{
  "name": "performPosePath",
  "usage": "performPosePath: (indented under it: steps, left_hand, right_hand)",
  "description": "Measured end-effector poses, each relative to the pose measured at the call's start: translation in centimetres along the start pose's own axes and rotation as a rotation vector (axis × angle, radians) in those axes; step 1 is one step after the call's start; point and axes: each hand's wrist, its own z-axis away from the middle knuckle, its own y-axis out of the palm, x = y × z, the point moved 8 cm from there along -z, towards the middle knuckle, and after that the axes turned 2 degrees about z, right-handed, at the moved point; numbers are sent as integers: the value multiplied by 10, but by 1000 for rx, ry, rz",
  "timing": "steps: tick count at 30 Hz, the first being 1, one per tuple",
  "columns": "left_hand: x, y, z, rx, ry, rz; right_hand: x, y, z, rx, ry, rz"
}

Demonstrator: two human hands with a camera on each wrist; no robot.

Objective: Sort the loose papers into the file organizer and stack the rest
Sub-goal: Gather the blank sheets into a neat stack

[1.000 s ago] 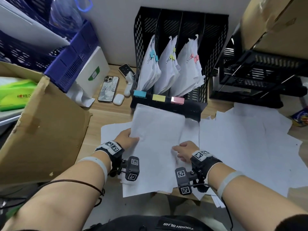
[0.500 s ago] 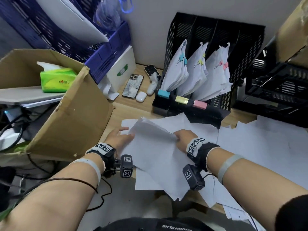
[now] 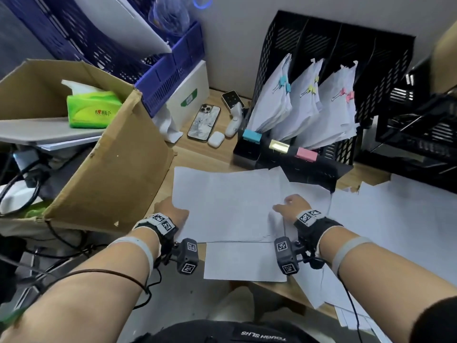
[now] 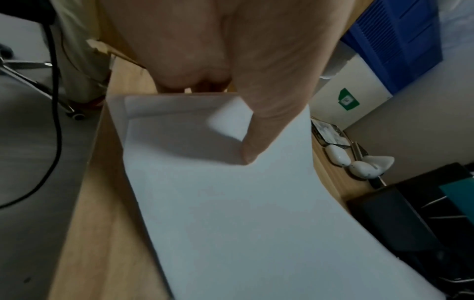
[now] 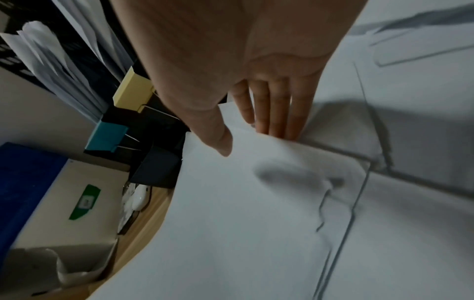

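Observation:
A few white sheets (image 3: 227,206) lie flat on the wooden desk, over another sheet (image 3: 242,261). My left hand (image 3: 173,214) pinches their left edge. In the left wrist view the thumb (image 4: 247,154) presses on top of the sheets (image 4: 243,213) and the fingers are hidden beneath. My right hand (image 3: 291,206) lies at their right edge. Its straight fingers (image 5: 277,121) reach the edge of the sheets (image 5: 243,213), with the thumb held above. The black file organizer (image 3: 346,58) stands behind, holding three clipped bundles (image 3: 274,107). More loose papers (image 3: 395,231) spread to the right.
An open cardboard box (image 3: 111,169) stands close on the left, with a green tissue pack (image 3: 91,107) behind it. A phone (image 3: 204,122), earbud case (image 3: 216,139) and white box (image 3: 188,95) sit left of the organizer. Blue crates (image 3: 160,78) and black trays (image 3: 420,120) flank the back.
The sheets were lifted and tilted half a second ago. Now both hands have lowered them flat onto the desk, turned sideways. The camera has also swung left.

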Motion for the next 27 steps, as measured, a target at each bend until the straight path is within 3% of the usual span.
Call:
performPosePath:
  steps: [5, 9, 12, 16, 19, 22, 27]
  left_hand:
    - [-27, 6, 26, 50, -23, 192]
    - [-36, 5, 29, 93, 43, 124]
    - [-38, 8, 32, 157, 67, -3]
    - [-30, 2, 21, 125, 45, 114]
    - [-12, 3, 2, 123, -18, 204]
    - [12, 2, -14, 99, -63, 155]
    - [45, -5, 1, -3, -179, 214]
  right_hand:
    - [15, 13, 11, 83, -56, -108]
    - [7, 16, 18, 168, -41, -118]
    - [-1, 11, 17, 151, -30, -209]
    - [-10, 9, 20, 154, 23, -350]
    - [-17, 12, 26, 196, 14, -215]
    - [-24, 27, 29, 252, 64, -208]
    - [-22, 36, 26, 90, 75, -174]
